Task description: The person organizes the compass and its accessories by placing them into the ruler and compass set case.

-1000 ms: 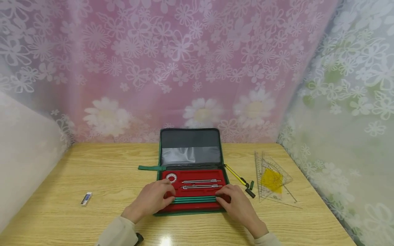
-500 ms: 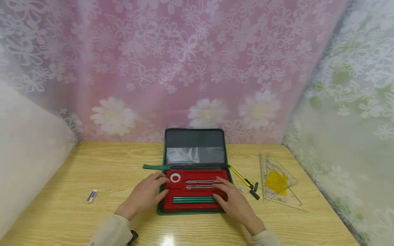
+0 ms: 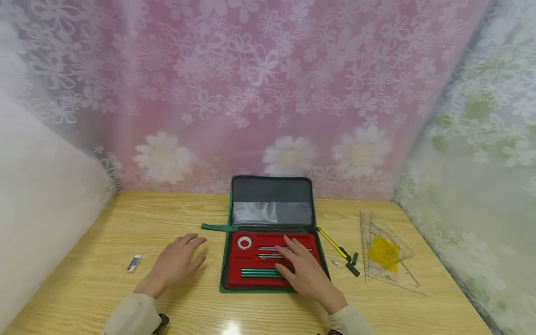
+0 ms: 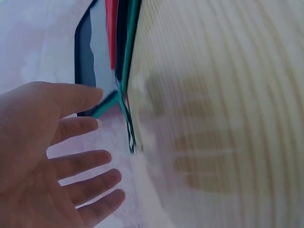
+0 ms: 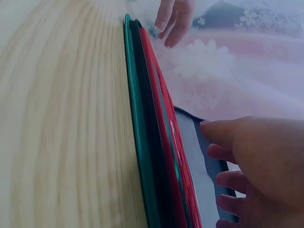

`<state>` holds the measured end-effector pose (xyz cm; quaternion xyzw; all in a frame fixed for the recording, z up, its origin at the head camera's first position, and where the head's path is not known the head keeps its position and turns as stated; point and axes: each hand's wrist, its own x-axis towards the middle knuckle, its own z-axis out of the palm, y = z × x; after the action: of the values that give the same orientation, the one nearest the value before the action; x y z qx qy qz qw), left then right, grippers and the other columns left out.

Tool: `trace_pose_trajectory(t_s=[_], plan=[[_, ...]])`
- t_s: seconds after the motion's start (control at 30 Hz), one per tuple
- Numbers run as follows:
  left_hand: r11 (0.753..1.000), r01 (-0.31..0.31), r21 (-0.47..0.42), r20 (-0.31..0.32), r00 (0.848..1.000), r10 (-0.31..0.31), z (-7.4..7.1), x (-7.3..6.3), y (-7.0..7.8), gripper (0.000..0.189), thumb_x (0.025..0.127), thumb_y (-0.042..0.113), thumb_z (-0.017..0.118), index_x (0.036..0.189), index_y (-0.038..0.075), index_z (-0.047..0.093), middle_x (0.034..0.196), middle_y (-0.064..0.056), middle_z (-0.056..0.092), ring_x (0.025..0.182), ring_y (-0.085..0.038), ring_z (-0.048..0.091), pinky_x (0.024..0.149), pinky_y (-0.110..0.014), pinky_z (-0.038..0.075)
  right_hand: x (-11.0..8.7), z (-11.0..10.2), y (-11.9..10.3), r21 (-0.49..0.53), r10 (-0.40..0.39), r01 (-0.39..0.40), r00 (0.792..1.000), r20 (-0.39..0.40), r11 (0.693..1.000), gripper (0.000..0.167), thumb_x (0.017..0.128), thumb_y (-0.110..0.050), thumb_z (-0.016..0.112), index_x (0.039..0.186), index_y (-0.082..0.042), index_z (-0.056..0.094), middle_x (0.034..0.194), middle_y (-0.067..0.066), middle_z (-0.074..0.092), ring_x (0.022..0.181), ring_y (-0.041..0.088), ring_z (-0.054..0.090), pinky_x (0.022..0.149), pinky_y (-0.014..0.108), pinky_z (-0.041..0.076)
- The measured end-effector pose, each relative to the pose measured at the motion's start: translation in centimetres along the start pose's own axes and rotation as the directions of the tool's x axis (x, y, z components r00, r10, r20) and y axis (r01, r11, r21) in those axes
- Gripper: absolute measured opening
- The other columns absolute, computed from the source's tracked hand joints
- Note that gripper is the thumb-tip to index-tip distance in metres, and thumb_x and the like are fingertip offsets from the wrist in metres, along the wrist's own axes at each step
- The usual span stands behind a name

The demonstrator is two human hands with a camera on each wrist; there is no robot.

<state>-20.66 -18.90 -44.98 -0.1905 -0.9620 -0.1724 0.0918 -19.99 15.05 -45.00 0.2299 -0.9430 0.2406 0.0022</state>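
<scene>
An open green zip case [image 3: 272,188] lies on the table, with a red moulded tray [image 3: 234,279] inside. Several green pencils [image 3: 255,273] rest in the tray's front slot. Behind them are silver drawing instruments [image 3: 265,256] and a white ring-shaped piece [image 3: 239,243]. My left hand [image 3: 173,263] hovers left of the case, fingers apart and holding nothing, as the left wrist view also shows. Over the tray's right half is my right hand [image 3: 305,272], fingers extended. It hides the pencils' right ends and part of the instruments; the right wrist view shows nothing in its grasp.
To the left lies a small eraser [image 3: 134,263]. Right of the case are a slender yellow tool [image 3: 332,242], a black piece [image 3: 352,269], a green piece [image 3: 355,258] and a small clear piece [image 3: 335,262]. Transparent set squares [image 3: 383,256] lie farther right.
Both hands were at the two ends of the green pencils and have let go. My left hand has moved left, off the case. The right hand has spread over the tray.
</scene>
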Motion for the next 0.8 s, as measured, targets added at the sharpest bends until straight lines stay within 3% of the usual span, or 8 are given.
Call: trace_pose_trajectory(t_s=[0.3, 0.47, 0.57, 0.7, 0.8], plan=[[0.996, 0.083, -0.012, 0.025, 0.996, -0.083, -1.5, -2.2, -3.2, 0.043, 0.092, 0.025, 0.064, 0.129, 0.004, 0.057, 0.133, -0.024, 0.049, 0.116, -0.045, 0.048, 0.089, -0.060, 0.041, 1.6, 1.4, -1.6, 0.042, -0.097, 0.096, 0.995, 0.027, 0.994, 0.048, 0.095, -0.034, 0.058, 0.138, -0.014, 0.052, 0.151, 0.011, 0.033, 0.138, 0.033, 0.025, 0.104, 0.058, 0.029], [0.987, 0.158, 0.011, 0.014, 0.987, -0.158, -2.2, -3.1, -4.7, 0.044, 0.092, 0.022, 0.064, 0.129, 0.001, 0.055, 0.130, -0.025, 0.050, 0.114, -0.046, 0.048, 0.085, -0.061, 0.042, 1.9, 1.9, -2.0, 0.058, -0.096, 0.093, 0.994, 0.059, 0.994, 0.048, 0.095, -0.036, 0.057, 0.138, -0.015, 0.052, 0.152, 0.009, 0.031, 0.140, 0.031, 0.022, 0.106, 0.057, 0.026], [0.969, 0.247, 0.020, -0.010, 0.969, -0.247, -2.7, -3.8, -5.5, 0.045, 0.092, 0.020, 0.062, 0.129, -0.003, 0.053, 0.126, -0.027, 0.050, 0.112, -0.049, 0.045, 0.080, -0.061, 0.044, 2.1, 2.1, -2.3, 0.058, -0.095, 0.091, 0.993, 0.075, 0.994, 0.048, 0.096, -0.036, 0.057, 0.138, -0.015, 0.053, 0.152, 0.009, 0.031, 0.140, 0.030, 0.022, 0.107, 0.057, 0.025], [0.926, 0.377, 0.022, -0.024, 0.926, -0.376, -3.6, -4.7, -7.0, 0.047, 0.091, 0.020, 0.057, 0.127, -0.009, 0.049, 0.119, -0.034, 0.046, 0.107, -0.053, 0.042, 0.070, -0.060, 0.045, 2.3, 2.3, -2.7, 0.052, -0.104, 0.099, 0.991, 0.088, 0.994, 0.048, 0.095, -0.036, 0.058, 0.138, -0.015, 0.053, 0.152, 0.009, 0.031, 0.140, 0.030, 0.023, 0.107, 0.055, 0.026], [0.893, 0.449, 0.017, 0.023, 0.893, -0.449, -4.2, -5.3, -7.9, 0.050, 0.091, 0.021, 0.052, 0.127, -0.013, 0.045, 0.118, -0.038, 0.042, 0.103, -0.056, 0.040, 0.064, -0.060, 0.045, 2.5, 2.3, -2.9, 0.060, -0.105, 0.100, 0.990, 0.094, 0.993, 0.048, 0.095, -0.036, 0.058, 0.138, -0.016, 0.053, 0.152, 0.009, 0.030, 0.140, 0.030, 0.022, 0.107, 0.055, 0.026]])
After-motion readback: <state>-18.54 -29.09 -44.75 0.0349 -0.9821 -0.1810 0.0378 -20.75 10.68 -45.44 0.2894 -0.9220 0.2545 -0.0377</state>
